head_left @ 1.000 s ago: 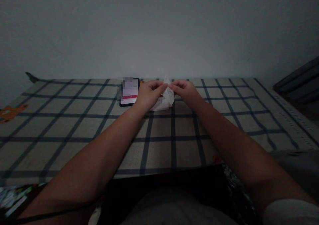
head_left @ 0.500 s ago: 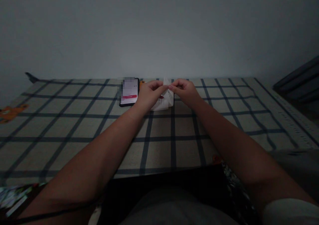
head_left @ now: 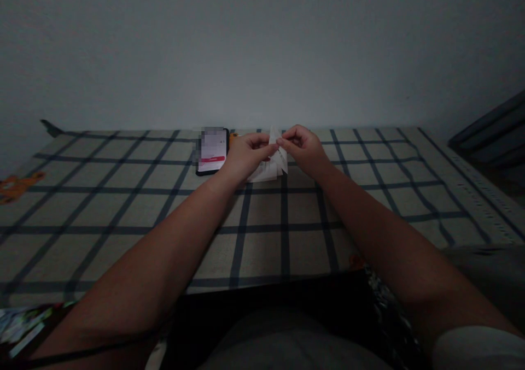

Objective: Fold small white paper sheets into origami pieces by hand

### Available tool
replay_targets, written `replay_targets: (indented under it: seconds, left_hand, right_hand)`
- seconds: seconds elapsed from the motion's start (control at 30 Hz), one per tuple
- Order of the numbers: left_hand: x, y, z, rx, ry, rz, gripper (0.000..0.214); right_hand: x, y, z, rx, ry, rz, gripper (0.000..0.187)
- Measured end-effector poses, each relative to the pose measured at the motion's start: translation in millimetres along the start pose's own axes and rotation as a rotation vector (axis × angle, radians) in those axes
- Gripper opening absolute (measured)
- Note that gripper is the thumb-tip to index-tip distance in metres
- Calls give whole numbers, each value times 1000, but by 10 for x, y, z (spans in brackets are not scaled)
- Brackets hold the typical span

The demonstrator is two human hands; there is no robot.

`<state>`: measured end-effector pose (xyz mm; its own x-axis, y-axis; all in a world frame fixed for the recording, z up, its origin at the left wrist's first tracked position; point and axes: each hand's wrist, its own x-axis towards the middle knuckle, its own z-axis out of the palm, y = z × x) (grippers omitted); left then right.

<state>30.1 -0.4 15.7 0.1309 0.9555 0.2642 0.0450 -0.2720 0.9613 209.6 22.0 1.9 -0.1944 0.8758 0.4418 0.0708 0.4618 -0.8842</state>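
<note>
A folded sheet of white paper [head_left: 266, 172] with some print on it is between my two hands, just above the checked cloth. My left hand [head_left: 248, 154] pinches it from the left, thumb in front. From the right, my right hand [head_left: 302, 147] pinches a fold near the paper's pointed top with thumb and fingertips. The fingertips of both hands are close together at the upper part, and my left hand hides some of the paper. Just left of my left hand lies a phone [head_left: 213, 151] with its screen lit, showing a red bar.
A cream cloth with dark blue checks [head_left: 262, 250] covers the table, which reaches back to a grey wall [head_left: 262, 53]. An orange bear print [head_left: 20, 187] shows at the left. Something dark and striped [head_left: 492, 124] stands at the right edge.
The paper's right-hand flap has shifted slightly as my right hand rose a little and its fingers changed position. My left thumb has moved slightly downward. The phone stays where it was.
</note>
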Motion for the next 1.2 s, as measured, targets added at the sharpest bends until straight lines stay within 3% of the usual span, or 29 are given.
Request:
replay_targets:
  seconds: [0.37,0.6,0.83,1.07,1.2]
  left_hand:
    - [29,-37,-27,46,110,106,24]
    - [54,-65,-58,-63,19,2,34]
    - [53,-57,-59,-33,29,-50,34]
    - [18,-5,-34,93,19,-59,22]
    - [40,-36,-62,174,50,-19,22]
  right_hand:
    - [26,29,-5,215,-87,216,52]
    - [27,54,-83,174,-133,171,45]
    - [28,-12,-85,105,-127,129,41]
    - [34,7,-83,66,-98,97,36]
    - [43,49,-66,86,-85,151,42]
